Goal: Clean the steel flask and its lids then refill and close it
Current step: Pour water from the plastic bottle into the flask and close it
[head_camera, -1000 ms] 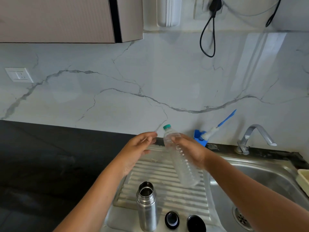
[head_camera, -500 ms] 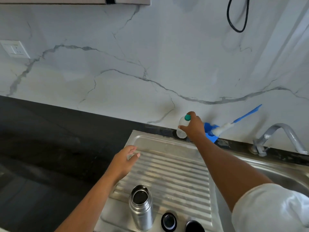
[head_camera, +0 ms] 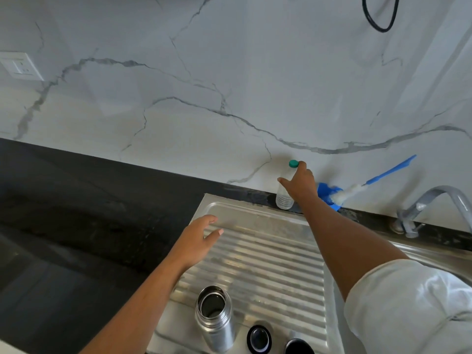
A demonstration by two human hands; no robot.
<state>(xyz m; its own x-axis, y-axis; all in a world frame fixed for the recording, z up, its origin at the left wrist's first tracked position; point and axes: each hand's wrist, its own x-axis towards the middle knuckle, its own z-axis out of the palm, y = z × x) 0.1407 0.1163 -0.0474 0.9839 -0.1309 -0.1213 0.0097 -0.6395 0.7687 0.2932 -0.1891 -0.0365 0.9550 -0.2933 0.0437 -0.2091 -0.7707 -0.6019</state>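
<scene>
The steel flask point(head_camera: 214, 319) stands uncapped at the drainboard's point(head_camera: 268, 251) near edge, well apart from both hands, with a black lid point(head_camera: 258, 338) and a second lid point(head_camera: 298, 347) just beside it. The left hand point(head_camera: 196, 242) hovers spread, holding nothing. The right hand point(head_camera: 301, 183) reaches to the wall, its straight fingers touching a plastic bottle point(head_camera: 283, 200).
</scene>
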